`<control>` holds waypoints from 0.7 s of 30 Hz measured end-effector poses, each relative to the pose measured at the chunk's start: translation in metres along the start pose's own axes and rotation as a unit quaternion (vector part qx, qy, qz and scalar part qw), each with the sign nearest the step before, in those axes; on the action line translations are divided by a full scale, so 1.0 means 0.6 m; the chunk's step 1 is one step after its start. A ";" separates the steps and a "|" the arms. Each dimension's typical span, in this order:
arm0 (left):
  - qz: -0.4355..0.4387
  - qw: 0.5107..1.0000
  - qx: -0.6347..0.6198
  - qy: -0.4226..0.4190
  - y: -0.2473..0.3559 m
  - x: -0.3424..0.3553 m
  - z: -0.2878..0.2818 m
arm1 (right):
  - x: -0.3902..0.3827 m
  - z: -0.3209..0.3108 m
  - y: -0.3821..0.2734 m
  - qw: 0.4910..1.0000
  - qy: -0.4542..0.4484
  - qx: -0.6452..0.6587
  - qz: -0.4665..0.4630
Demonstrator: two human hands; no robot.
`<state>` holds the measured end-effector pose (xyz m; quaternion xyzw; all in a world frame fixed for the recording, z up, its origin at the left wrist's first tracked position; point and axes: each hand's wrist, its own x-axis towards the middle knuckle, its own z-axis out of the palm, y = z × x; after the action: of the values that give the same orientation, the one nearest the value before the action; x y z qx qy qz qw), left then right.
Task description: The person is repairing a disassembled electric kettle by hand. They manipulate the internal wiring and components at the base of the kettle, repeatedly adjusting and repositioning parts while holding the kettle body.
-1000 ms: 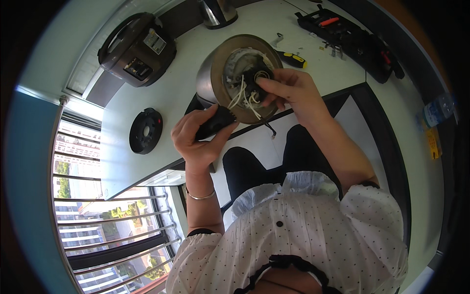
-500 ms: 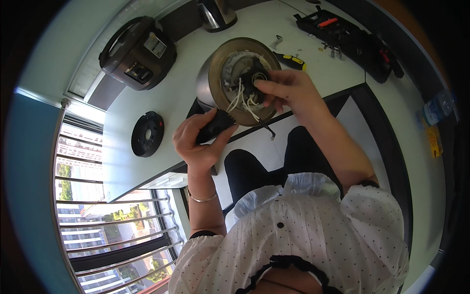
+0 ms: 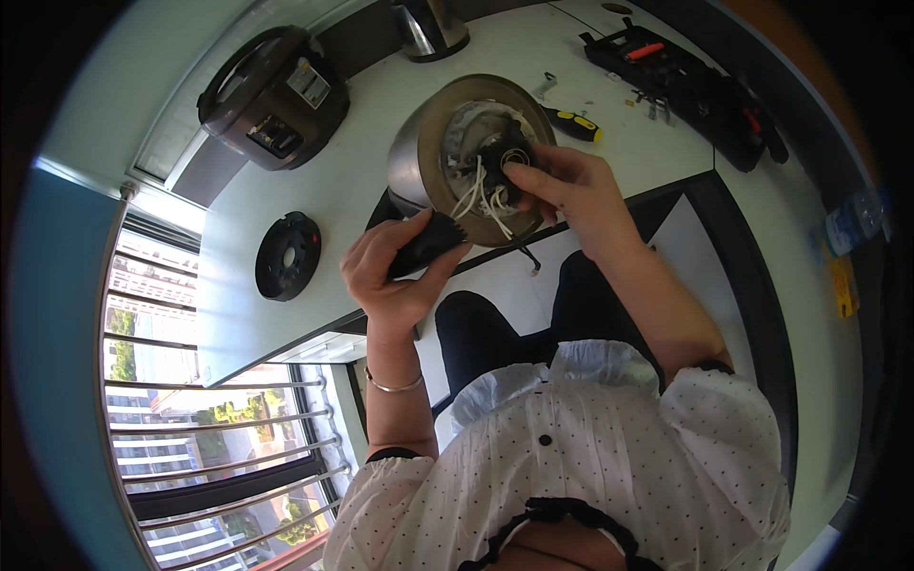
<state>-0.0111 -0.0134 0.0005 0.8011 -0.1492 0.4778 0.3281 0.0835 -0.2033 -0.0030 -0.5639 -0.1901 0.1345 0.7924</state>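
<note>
A metal electric kettle (image 3: 411, 157) lies tipped at the table's edge, its opened underside facing me. White wires (image 3: 469, 198) run out of the underside, and a short black lead (image 3: 526, 255) hangs below the rim. My left hand (image 3: 381, 276) is closed round the kettle's black handle (image 3: 430, 246). With thumb and fingers, my right hand (image 3: 583, 195) grips a black round connector (image 3: 499, 158) with metal rings, held against the underside. My right fingertips are partly hidden behind it. On the table to the left lies a round black base cover (image 3: 288, 257).
A dark electric cooker (image 3: 271, 107) stands at the far left, with another kettle (image 3: 430, 33) at the back. Beyond my right hand are a yellow-black screwdriver (image 3: 574, 125), a metal bracket (image 3: 546, 85) and an open tool case (image 3: 687, 93). A plastic bottle (image 3: 850, 225) lies far right.
The view has shifted slightly, so the kettle and table things sit a little farther right. Both hands keep their grips, and the connector stays against the underside.
</note>
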 end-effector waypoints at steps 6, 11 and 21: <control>0.005 1.000 0.010 -0.017 0.003 -0.001 0.000 | -0.023 0.009 0.009 0.997 0.049 0.061 0.027; 0.011 1.000 0.008 -0.014 0.001 -0.002 0.000 | -0.002 -0.014 -0.003 0.999 -0.021 0.016 0.024; -0.007 1.000 -0.003 -0.002 -0.006 -0.002 -0.004 | -0.001 0.007 -0.005 1.000 -0.004 0.005 -0.006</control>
<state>-0.0113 -0.0095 -0.0011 0.8021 -0.1460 0.4735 0.3332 0.0811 -0.2009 0.0009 -0.5586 -0.1956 0.1328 0.7950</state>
